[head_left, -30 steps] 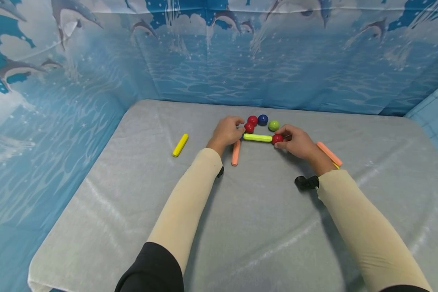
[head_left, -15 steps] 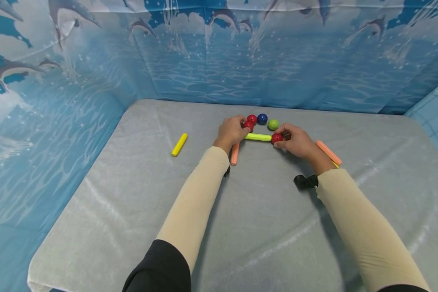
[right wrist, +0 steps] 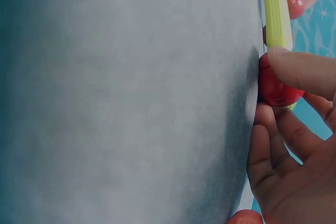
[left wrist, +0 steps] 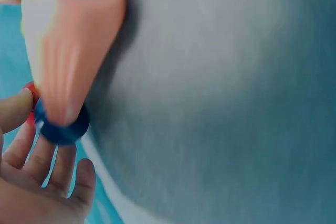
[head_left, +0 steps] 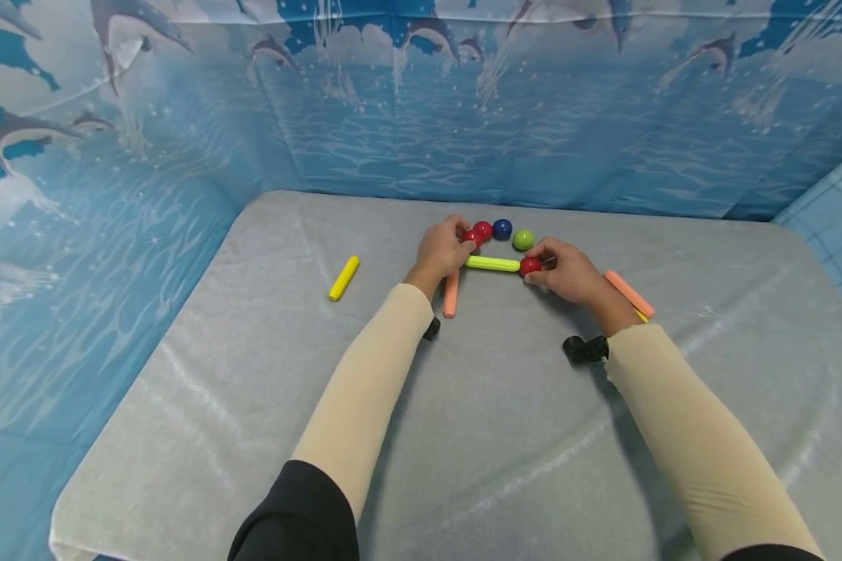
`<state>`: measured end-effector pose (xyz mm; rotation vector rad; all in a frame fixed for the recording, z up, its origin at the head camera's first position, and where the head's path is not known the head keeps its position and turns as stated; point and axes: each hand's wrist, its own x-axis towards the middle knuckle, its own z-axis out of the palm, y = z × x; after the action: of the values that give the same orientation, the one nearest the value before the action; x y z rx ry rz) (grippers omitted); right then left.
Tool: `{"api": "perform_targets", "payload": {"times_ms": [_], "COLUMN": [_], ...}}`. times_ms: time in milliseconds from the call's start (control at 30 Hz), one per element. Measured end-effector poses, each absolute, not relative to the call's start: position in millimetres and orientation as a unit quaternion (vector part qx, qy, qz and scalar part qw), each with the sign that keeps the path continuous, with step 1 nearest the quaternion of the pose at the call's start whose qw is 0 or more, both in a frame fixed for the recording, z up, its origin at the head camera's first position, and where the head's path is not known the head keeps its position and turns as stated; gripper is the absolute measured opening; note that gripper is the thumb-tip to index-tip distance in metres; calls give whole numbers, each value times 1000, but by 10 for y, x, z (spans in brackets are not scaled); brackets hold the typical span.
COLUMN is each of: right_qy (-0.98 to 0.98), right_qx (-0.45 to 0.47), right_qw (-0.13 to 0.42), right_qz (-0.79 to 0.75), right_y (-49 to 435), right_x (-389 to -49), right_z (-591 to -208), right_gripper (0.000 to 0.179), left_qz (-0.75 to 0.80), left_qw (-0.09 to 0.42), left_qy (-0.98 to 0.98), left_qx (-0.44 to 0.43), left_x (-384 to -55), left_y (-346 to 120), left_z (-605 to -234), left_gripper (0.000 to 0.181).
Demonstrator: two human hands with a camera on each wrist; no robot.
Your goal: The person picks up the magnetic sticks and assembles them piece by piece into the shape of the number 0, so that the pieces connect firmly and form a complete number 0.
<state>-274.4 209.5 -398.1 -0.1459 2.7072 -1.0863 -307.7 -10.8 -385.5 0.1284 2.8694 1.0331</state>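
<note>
In the head view my left hand [head_left: 440, 253] pinches a red ball [head_left: 471, 238], which sits close to a second red ball [head_left: 482, 230]. My right hand [head_left: 570, 273] holds another red ball [head_left: 530, 266] between thumb and fingers. This ball meets the right end of a lime-yellow stick [head_left: 493, 264]. Near the stick's left end, an orange stick [head_left: 451, 296] points toward the person. The left wrist view shows a dark blue ball [left wrist: 63, 129] at the orange stick's far end, close to the left fingers; in the head view the left hand hides it.
Behind the lime-yellow stick lie a blue ball [head_left: 502, 229] and a green ball [head_left: 524, 240]. A yellow stick [head_left: 344, 278] lies to the left on the grey cloth-covered table [head_left: 252, 389]. By the right wrist, an orange stick [head_left: 630, 293] lies against a partly hidden yellow one [head_left: 643, 315].
My left hand first shifted right to the nearer red ball, then took it slightly left and away from the person. My right hand has stayed on its red ball.
</note>
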Motion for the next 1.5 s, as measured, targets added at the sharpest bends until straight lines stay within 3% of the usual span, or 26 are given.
{"api": "perform_targets", "payload": {"times_ms": [133, 333, 533, 1000, 1100, 1333, 1500], "right_qy": [923, 923, 928, 941, 950, 948, 931], "right_qx": [-48, -63, -71, -80, -90, -176, -240], "right_qw": [107, 105, 107, 141, 122, 15, 6], "right_qz": [-366, -364, -349, -298, -273, -266, -276], "right_y": [2108, 2123, 2122, 2094, 2076, 1911, 1701], "right_x": [-2747, -2751, -2768, -2787, -2777, -2744, -2779], "right_z": [-3979, -3975, -3979, -3888, -3838, -3752, -3759], "right_gripper": [35, 36, 37, 41, 41, 34, 37], "left_qz": [374, 409, 423, 426, 419, 415, 412], "left_qw": [38, 43, 62, 51, 60, 70, 80], "left_qy": [924, 905, 899, 900, 902, 904, 905], "left_qx": [70, 107, 94, 78, 84, 75, 73], "left_x": [-3066, -2918, -2746, -2626, -2603, -2566, -2555], "left_y": [-223, -500, -769, -1089, -1100, -1166, -1199], "left_z": [-3775, -3639, -3596, -3725, -3740, -3785, -3799], "left_gripper": [44, 41, 38, 35, 35, 35, 35]}}
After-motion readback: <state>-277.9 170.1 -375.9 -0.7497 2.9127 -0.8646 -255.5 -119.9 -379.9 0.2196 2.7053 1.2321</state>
